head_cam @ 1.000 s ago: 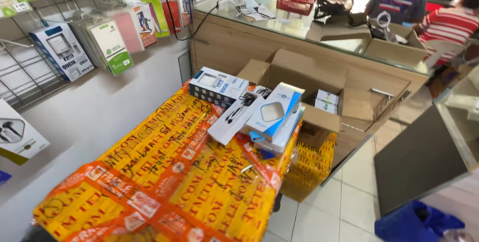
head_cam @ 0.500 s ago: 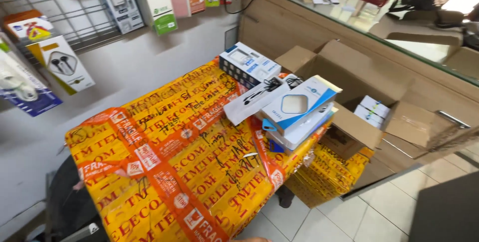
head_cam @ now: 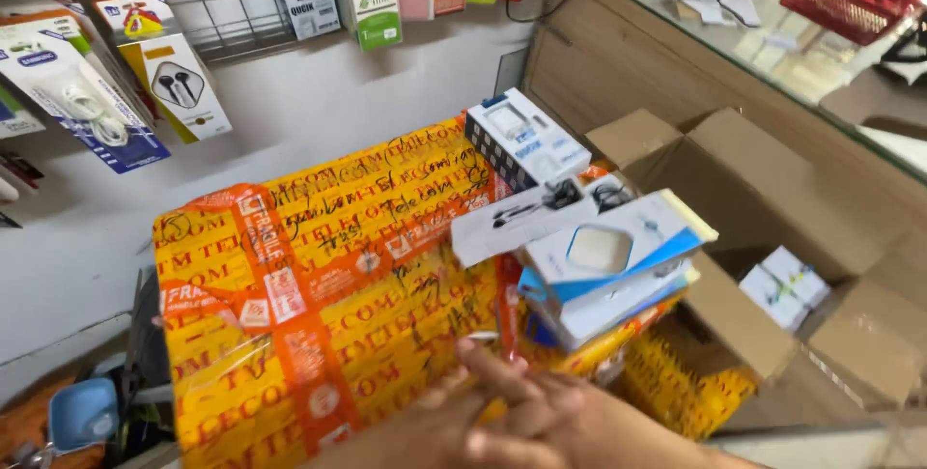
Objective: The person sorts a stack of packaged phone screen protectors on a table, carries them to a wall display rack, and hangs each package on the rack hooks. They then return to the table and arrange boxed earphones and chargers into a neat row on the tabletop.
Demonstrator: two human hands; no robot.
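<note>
A big parcel (head_cam: 319,285) wrapped in yellow and orange printed tape, with handwriting on top, fills the middle. On its right end lies a stack of small white and blue product boxes (head_cam: 599,256), with another white box (head_cam: 526,141) behind them. My right hand (head_cam: 541,406) reaches in from the lower right, fingers stretched out flat against the parcel's near edge. My left hand (head_cam: 406,435) sits just below and left of it, partly covered and cut off by the frame. Nothing shows in either hand.
An open cardboard box (head_cam: 772,198) stands to the right with a small white box (head_cam: 784,285) inside. A wooden counter with a glass top (head_cam: 772,54) runs behind it. Packaged accessories hang on a wire rack (head_cam: 174,83) on the left wall. A blue container (head_cam: 82,416) sits low left.
The view has swung left and down toward the parcel. Both my hands have come into view at the bottom, against its near edge. The boxes on top have not moved.
</note>
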